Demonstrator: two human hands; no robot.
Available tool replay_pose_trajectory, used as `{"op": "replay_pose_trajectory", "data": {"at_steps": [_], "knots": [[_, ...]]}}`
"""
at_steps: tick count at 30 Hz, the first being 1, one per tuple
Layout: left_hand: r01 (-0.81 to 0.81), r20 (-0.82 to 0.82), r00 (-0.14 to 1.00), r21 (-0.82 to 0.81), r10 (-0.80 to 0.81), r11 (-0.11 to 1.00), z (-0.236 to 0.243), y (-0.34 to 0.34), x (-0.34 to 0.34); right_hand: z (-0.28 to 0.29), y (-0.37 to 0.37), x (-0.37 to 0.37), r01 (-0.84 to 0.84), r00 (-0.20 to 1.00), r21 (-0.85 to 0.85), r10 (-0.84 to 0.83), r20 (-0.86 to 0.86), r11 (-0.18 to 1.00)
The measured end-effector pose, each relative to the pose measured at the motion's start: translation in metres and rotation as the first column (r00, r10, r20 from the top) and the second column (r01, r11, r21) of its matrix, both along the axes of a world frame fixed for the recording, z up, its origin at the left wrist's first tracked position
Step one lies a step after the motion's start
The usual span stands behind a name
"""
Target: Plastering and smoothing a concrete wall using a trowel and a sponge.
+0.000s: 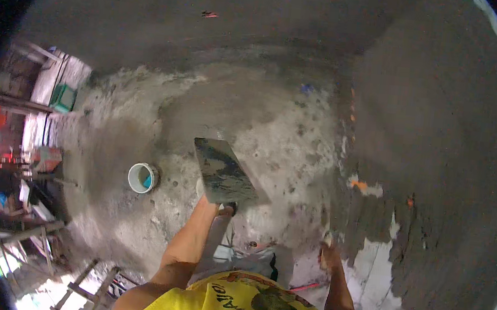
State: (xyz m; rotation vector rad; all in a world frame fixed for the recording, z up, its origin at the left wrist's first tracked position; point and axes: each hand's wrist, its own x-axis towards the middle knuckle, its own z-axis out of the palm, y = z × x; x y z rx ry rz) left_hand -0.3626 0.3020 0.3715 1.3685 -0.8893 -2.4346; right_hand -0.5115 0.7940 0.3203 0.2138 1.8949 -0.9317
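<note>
Left hand (pixel 205 203) of the person wearing the camera, at the end of a bare forearm rising from the lower edge, holds up a flat, dark grey rectangular board (pixel 223 170). This board is near the middle of the view, tilted, above the floor, its upper face smeared with dark, wet-looking mortar (pixel 221 161). The hand grips from underneath, and the board hides most of its fingers. To the right, the other bare arm reaches down and outward; its right hand (pixel 328 256) is small and blurred, close to the foot of the wall, and I cannot tell whether its fingers are spread or pinching something.

Below the board are pale trousers (pixel 223 253) and a yellow shirt with dark print (pixel 198 302), worn by the same person. To the left of the board, well apart from it, a round white bucket (pixel 142 178) with something blue-green inside stands on a mottled grey concrete floor (pixel 286 140).

Along the right side curves a grey plastered wall (pixel 442 132), with a ragged pale patch (pixel 375 266) low down near the right hand and a small orange patch (pixel 362 185) above that. At the far left edge, beyond the floor, are a green plastic crate (pixel 64 97) and cluttered wooden poles (pixel 25 232), bent by the lens.
</note>
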Motion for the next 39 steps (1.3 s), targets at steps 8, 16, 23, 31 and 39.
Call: {"op": "replay_pose_trajectory", "data": {"at_steps": [8, 16, 23, 31, 39], "knots": [[-0.649, 0.193, 0.757, 0.334, 0.624, 0.684, -0.060, -0.153, 0.014, 0.108, -0.322, -0.167, -0.316, 0.933, 0.064, 0.323, -0.158, 0.946], [-0.804, 0.170, 0.571, -0.082, 0.803, 0.589, -0.073, -0.230, 0.045, 0.008, -0.420, -0.274, -0.592, 0.802, -0.016, 0.591, 0.087, 0.806], [-0.896, 0.087, 0.378, -0.214, 0.922, 0.388, -0.111, -0.213, 0.052, -0.038, -0.597, -0.305, -0.953, 0.255, 0.226, 0.935, 0.248, 0.200], [-0.886, 0.242, 0.182, -0.379, 0.953, 0.266, -0.180, -0.222, 0.029, -0.119, -0.765, -0.219, -0.996, 0.035, 0.081, 0.993, 0.114, 0.026], [-0.570, 0.298, 0.345, -0.686, 0.890, 0.451, -0.295, -0.290, -0.018, -0.390, -0.816, -0.205, -0.998, -0.062, 0.028, 0.985, -0.163, -0.058]]}}
